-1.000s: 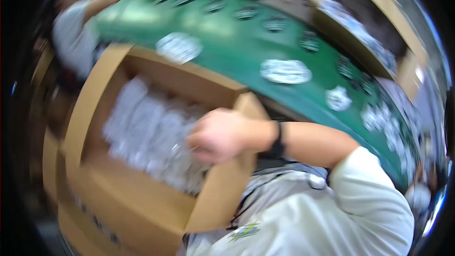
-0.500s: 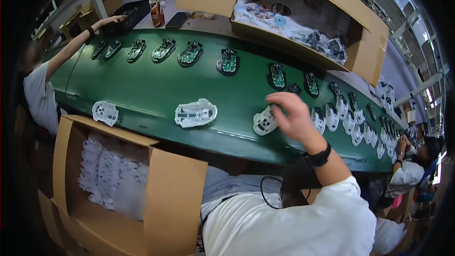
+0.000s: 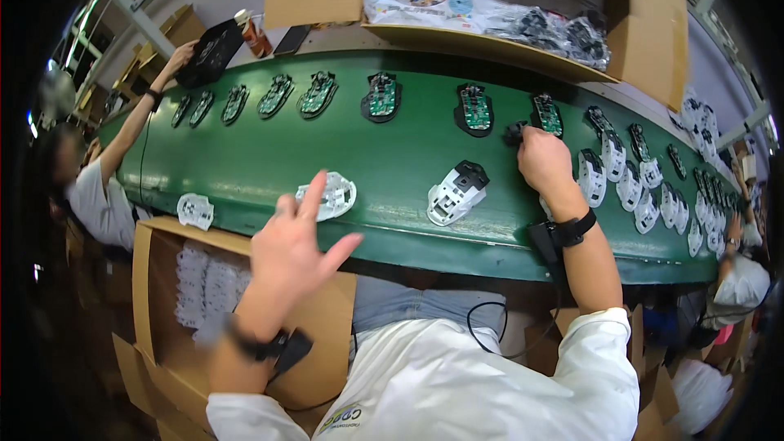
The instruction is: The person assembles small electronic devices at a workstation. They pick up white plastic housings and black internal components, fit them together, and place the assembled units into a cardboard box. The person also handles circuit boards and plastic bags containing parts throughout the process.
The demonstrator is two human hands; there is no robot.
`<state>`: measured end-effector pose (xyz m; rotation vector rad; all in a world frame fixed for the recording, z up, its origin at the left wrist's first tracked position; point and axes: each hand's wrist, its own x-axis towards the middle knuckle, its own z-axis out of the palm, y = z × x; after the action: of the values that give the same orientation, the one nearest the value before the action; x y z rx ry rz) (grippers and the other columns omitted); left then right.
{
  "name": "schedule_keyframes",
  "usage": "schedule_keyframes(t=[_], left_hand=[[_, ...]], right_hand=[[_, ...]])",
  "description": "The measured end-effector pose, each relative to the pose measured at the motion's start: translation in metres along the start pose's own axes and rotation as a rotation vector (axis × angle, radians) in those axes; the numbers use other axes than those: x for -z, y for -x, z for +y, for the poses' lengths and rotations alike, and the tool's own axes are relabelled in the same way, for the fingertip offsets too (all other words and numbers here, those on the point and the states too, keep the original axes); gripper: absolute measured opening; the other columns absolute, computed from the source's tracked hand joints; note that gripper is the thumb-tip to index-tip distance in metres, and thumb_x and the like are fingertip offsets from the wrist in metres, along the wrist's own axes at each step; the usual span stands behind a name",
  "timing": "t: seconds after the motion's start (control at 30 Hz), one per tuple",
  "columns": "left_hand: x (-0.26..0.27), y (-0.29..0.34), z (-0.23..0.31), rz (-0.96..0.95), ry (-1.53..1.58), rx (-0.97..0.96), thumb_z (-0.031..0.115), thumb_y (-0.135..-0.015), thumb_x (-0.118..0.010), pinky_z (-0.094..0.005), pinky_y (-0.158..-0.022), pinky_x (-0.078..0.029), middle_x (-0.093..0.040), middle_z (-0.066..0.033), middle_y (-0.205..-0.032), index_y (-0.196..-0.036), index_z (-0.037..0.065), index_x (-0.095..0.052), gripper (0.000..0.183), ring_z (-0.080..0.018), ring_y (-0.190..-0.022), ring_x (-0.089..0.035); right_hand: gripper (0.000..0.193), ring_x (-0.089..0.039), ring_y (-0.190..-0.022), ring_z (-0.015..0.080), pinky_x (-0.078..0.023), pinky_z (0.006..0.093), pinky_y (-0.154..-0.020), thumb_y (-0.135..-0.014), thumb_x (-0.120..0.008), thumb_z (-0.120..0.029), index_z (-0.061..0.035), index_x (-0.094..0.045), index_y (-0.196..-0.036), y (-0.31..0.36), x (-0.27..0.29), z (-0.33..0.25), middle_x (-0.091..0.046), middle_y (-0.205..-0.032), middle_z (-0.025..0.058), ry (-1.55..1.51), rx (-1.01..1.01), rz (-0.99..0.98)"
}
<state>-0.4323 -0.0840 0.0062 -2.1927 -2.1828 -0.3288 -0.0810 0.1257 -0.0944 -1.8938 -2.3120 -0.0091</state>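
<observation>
My left hand (image 3: 290,249) is open, its fingers spread, reaching over the near belt edge beside a white plastic mouse shell (image 3: 339,198). The fingertips partly cover that shell. At the right, my right hand (image 3: 545,162) pinches a small black plastic part (image 3: 514,132) just in front of a mouse base with a green circuit board (image 3: 547,114). Between my hands lies a white mouse shell with a black piece at its far end (image 3: 457,193). Farther left, another white shell (image 3: 196,211) rests close to the belt edge.
Several mouse bases with circuit boards (image 3: 381,96) line the far side of the green belt (image 3: 327,143). White shells (image 3: 592,178) crowd the right. A carton of white shells (image 3: 147,278) stands near left; another carton (image 3: 490,47) holds bagged black parts. A co-worker's hand (image 3: 184,53) touches a black bin (image 3: 214,53).
My left hand has come into view beside the middle shell. My right hand has moved off the nearer shell, whose black end now shows, and away to the small black part.
</observation>
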Motion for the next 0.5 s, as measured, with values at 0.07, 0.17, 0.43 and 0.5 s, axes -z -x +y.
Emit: schedule_keyframes(t=[0.07, 0.17, 0.43, 0.5], left_hand=[[-0.024, -0.038, 0.002, -0.129, -0.142, 0.031, 0.047, -0.085, -0.077, -0.0434, -0.072, -0.057, -0.069, -0.0197, -0.094, -0.141, 0.008, -0.058, 0.07, -0.0388, -0.085, -0.071], [-0.06, -0.068, -0.005, -0.228, -0.202, -0.008, 0.041, -0.086, -0.074, -0.0447, -0.072, -0.058, -0.07, -0.0203, -0.092, -0.133, 0.009, -0.06, 0.058, -0.0413, -0.082, -0.071], [-0.092, -0.083, -0.027, 0.218, 0.706, -0.059, 0.013, -0.084, -0.073, -0.0392, -0.081, -0.055, -0.067, -0.0177, -0.102, -0.119, 0.003, -0.057, 0.039, -0.0287, -0.091, -0.069], [-0.121, -0.087, -0.026, 0.252, 0.796, -0.039, 0.012, -0.079, -0.073, -0.0429, -0.082, -0.055, -0.065, -0.0189, -0.098, -0.123, 0.002, -0.056, 0.048, -0.0372, -0.089, -0.068]], right_hand=[[0.025, -0.07, -0.093, 0.0378, -0.058, 0.0463, -0.08, -0.09, -0.07, -0.025, -0.0075, -0.071, -0.107, 0.009, 0.007, -0.01, -0.07, -0.102, 0.0189, -0.039, 0.121, 0.205], [0.029, -0.069, -0.092, 0.0378, -0.058, 0.0476, -0.08, -0.089, -0.071, -0.024, -0.0085, -0.07, -0.114, 0.011, 0.015, -0.002, -0.071, -0.094, 0.0165, -0.033, 0.141, 0.253], [0.038, -0.068, -0.073, 0.0195, -0.053, 0.0325, -0.068, -0.094, -0.068, -0.009, -0.0042, -0.055, -0.13, 0.051, 0.031, -0.13, -0.069, -0.084, 0.0105, -1.424, 0.26, -0.061], [0.043, -0.068, -0.069, 0.0242, -0.053, 0.0351, -0.066, -0.093, -0.066, -0.008, -0.0037, -0.052, -0.133, 0.055, 0.006, -0.138, -0.067, -0.078, 0.0132, -1.262, 0.287, -0.056]])
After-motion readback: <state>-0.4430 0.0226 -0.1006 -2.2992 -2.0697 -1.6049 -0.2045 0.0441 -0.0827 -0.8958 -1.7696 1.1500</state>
